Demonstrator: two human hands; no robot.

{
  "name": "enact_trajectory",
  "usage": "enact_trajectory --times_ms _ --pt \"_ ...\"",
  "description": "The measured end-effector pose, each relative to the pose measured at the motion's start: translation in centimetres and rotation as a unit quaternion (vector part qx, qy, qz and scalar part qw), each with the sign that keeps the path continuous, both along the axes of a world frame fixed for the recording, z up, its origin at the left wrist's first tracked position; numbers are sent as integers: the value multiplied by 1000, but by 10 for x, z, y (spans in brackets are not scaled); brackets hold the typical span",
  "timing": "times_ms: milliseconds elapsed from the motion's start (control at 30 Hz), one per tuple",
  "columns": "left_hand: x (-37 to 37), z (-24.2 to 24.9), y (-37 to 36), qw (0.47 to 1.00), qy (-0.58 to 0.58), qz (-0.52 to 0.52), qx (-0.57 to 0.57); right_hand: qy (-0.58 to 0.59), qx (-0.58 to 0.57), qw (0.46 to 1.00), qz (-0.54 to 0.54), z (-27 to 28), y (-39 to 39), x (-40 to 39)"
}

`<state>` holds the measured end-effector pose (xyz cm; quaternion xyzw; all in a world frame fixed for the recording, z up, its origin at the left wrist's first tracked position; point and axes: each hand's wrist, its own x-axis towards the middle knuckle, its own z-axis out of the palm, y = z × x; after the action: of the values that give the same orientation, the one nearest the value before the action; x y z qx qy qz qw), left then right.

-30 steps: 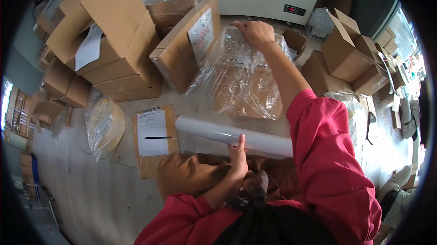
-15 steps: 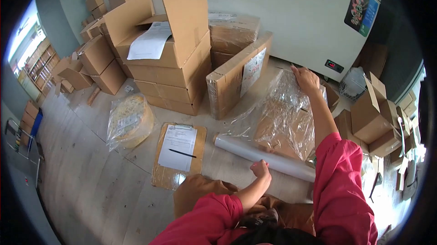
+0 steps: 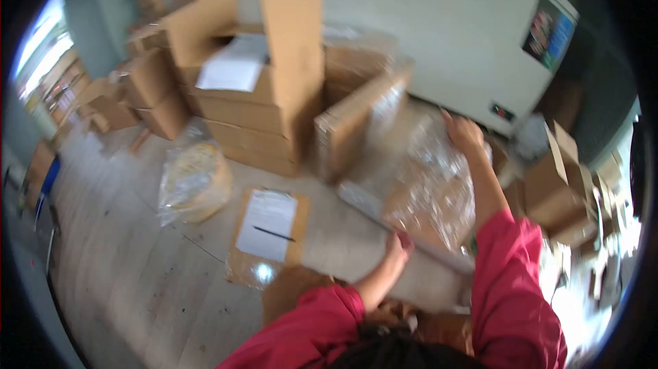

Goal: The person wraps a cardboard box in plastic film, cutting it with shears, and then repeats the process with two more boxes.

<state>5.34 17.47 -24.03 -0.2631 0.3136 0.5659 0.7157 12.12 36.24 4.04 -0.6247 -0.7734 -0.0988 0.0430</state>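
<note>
Clear plastic film (image 3: pixel 439 184) lies crumpled over a flat cardboard piece (image 3: pixel 415 215) on the floor. At its far edge is my right hand (image 3: pixel 466 134), fingers bent at the film; blur hides what they hold. My left hand (image 3: pixel 399 244) is closed beside the near side of a long film roll (image 3: pixel 367 202), and its grip cannot be made out. The roll runs slanting along the near edge of the film-covered cardboard. To the left, a clipboard (image 3: pixel 299 222) carries a printed sheet (image 3: pixel 264 242) with a black pen (image 3: pixel 273 234) across it.
Stacked cartons (image 3: pixel 247 119) with an open top box stand ahead, beside a wrapped flat box (image 3: pixel 343 136). A bagged yellowish round item (image 3: pixel 195 180) lies left. A white chest freezer (image 3: pixel 439 19) spans the back; open boxes (image 3: pixel 555 184) stand right.
The near-left end of the film roll has shifted away from me and right, closer to the wrapped box. My left hand has moved slightly right. The whole view is shifted and more blurred.
</note>
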Motion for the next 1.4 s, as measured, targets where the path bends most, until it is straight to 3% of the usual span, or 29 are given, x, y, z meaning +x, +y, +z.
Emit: enact_trajectory --times_ms 67,100,167,233,367,433,500,567,633,667,733,767,800,867,900,933,967,1033,1100,1167,1267,1300,1367,1400 --pt "1 -1 0 995 -53 60 63 -98 -49 994 25 17 -33 -10" --pt "-9 -21 -2 993 -76 19 89 -139 -69 988 30 15 -38 -9" --pt "-16 15 -8 997 -31 38 55 -29 -98 994 31 23 -60 -8" --pt "-18 28 -2 989 1 63 132 52 -79 995 10 19 -68 -4" --pt "-28 51 -13 973 -5 94 212 36 14 998 45 7 -93 -2" --pt "-34 51 -22 967 -17 80 242 16 1 999 37 15 -123 -14" --pt "-38 56 -37 991 46 69 105 4 15 999 45 18 -156 -22" --pt "-45 47 -56 989 -21 80 123 24 45 995 86 17 -190 -24" --pt "-43 38 -76 989 28 83 118 -5 41 994 98 30 -242 -33" --pt "-47 44 -89 994 15 102 21 1 41 992 123 27 -264 -36" --pt "-65 79 -127 997 17 64 29 34 63 985 155 19 -306 -40" --pt "-80 95 -148 991 31 1 132 62 86 981 160 13 -325 -44" --pt "-108 84 -173 867 396 -105 283 62 103 975 188 2 -338 -46" --pt "-151 113 -205 792 474 -138 360 79 117 968 206 -24 -360 -53" --pt "-162 156 -222 930 221 -63 288 104 126 960 228 -35 -371 -59" --pt "-173 166 -225 911 336 10 240 126 139 950 251 -41 -377 -63" --pt "-181 176 -227 873 441 86 192 136 141 949 248 -45 -381 -63" --pt "-163 237 -213 768 580 117 246 167 101 947 256 -49 -388 -59" --pt "-151 280 -181 697 577 70 419 183 107 941 262 -37 -385 -52" --pt "-126 321 -142 616 586 -42 524 292 65 897 327 -15 -378 -35" --pt "-86 344 -76 440 520 -351 643 359 177 874 277 -3 -355 14" --pt "-73 343 -55 389 476 -451 647 374 197 871 248 4 -343 33" --pt "-64 302 -1 172 508 -530 657 377 76 904 185 3 -312 64" --pt "-64 288 7 171 508 -528 659 425 75 879 202 -14 -287 72"
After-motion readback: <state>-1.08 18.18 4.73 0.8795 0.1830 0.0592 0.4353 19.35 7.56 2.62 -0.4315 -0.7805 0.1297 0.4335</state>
